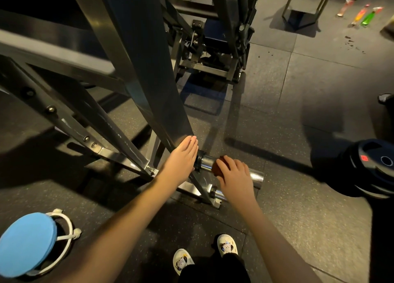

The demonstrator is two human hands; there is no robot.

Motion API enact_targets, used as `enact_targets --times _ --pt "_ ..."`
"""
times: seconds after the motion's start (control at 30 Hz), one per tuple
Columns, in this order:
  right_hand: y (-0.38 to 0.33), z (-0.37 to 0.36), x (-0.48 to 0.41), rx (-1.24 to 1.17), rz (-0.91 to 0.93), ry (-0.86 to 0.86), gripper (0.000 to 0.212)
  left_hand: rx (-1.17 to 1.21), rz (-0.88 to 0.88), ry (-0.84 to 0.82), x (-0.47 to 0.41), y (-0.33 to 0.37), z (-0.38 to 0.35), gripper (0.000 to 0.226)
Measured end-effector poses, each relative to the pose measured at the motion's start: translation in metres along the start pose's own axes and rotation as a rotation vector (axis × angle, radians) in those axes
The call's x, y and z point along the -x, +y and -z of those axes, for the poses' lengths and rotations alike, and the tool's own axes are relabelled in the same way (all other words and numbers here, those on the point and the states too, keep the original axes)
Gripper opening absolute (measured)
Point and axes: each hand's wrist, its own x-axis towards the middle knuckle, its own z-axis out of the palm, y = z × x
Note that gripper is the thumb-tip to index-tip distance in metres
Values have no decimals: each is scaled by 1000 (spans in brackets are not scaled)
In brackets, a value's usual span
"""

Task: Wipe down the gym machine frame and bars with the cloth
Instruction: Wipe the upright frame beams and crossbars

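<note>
Nearest to us, at six o'clock, our two white shoes (227,245) with small printed figures stand on the speckled dark rubber floor (298,218). At eight o'clock sits a round blue stool (27,243) on a white ringed frame.

Just past the centre of the view, our left hand (183,157) lies flat and released, fingers straight and together, pressed against the lower end of the slanted grey machine frame (149,80) where it meets the bar's black collar. Just to its right, our right hand (233,175) is curled over the chrome bar (257,177), grasping a brown cloth (218,167) bunched under the fingers; the cloth touches the top of the bar, and only a small part of it shows beyond the knuckles. A second, shorter chrome peg juts out lower on the frame, below the right wrist.

At three o'clock a black weight plate (375,165) rests at the edge of the view; it carries a small red label, too blurred for us to read.

Farther off, at twelve o'clock, stands more dark machinery with linkages. At one to two o'clock, three bottles (370,16) in pinkish, orange and green lie on the floor; we can read no writing on them.
</note>
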Motion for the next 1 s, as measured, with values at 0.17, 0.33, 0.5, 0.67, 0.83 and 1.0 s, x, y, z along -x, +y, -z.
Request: enact_targets --times 0.17,0.33,0.5,0.67,0.83,1.0 --pt "31 -3 33 45 -113 164 61 -30 -3 53 -1 1 -7 62" --pt "-10 -9 3 22 -112 100 59 -23 7 54 -2 3 -8 62" --pt "-17 -7 -16 17 67 -9 57 -2 11 50 -4 4 -6 63" --pt "-5 20 -3 -103 -3 -16 53 290 0 141 11 -2 5 52" --pt "-25 77 10 -584 -160 62 54 801 184 720 64 -13 10 35" --pt "-82 126 19 -812 -15 246 53 1042 509 1055 116 -72 15 35"
